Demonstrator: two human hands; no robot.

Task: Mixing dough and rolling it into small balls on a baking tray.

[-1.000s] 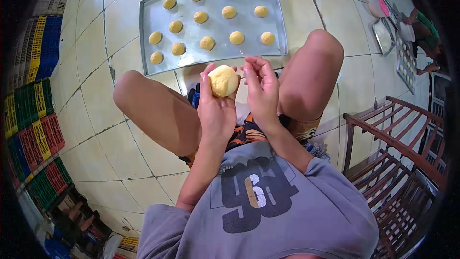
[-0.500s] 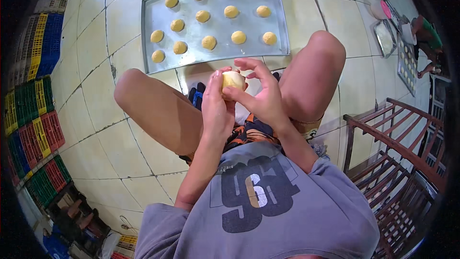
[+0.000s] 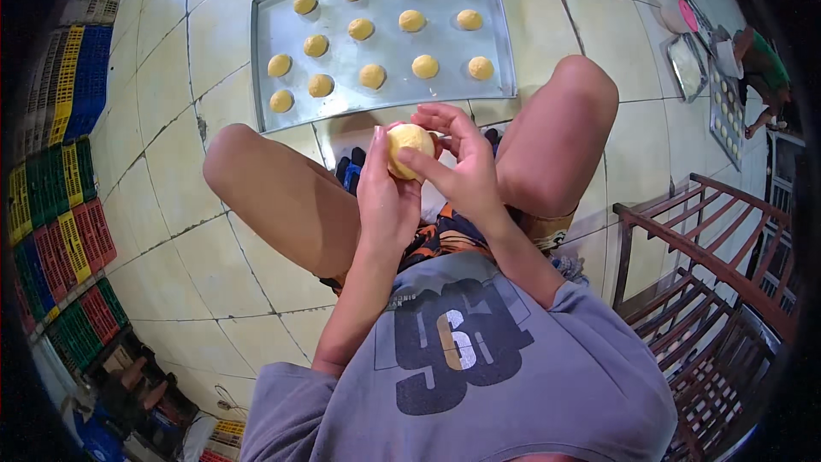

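Between my two hands, just above my lap, is a round yellow dough ball [image 3: 409, 150]. My left hand [image 3: 382, 192] cups it from the left and below. My right hand [image 3: 466, 173] curls round its right side, with the thumb pressed on its face and the other fingers bent over behind. Beyond my hands a shallow metal baking tray [image 3: 342, 104] lies on the floor. Several yellow dough balls stand on it in spaced rows, among them one ball [image 3: 372, 77] close to the near edge.
Stacked plastic crates [image 3: 73, 175] in several colours line the left. A brown slatted rack [image 3: 710, 257] stands at the right. Further off at the right, a person in green [image 3: 764, 60] is beside another tray of dough balls [image 3: 727, 120]. Pale tiles [image 3: 162, 231] cover the floor.
The dough ball has turned in my hands: the pale patch that showed before is gone and a smooth yellow face shows. My right thumb now lies across its front.
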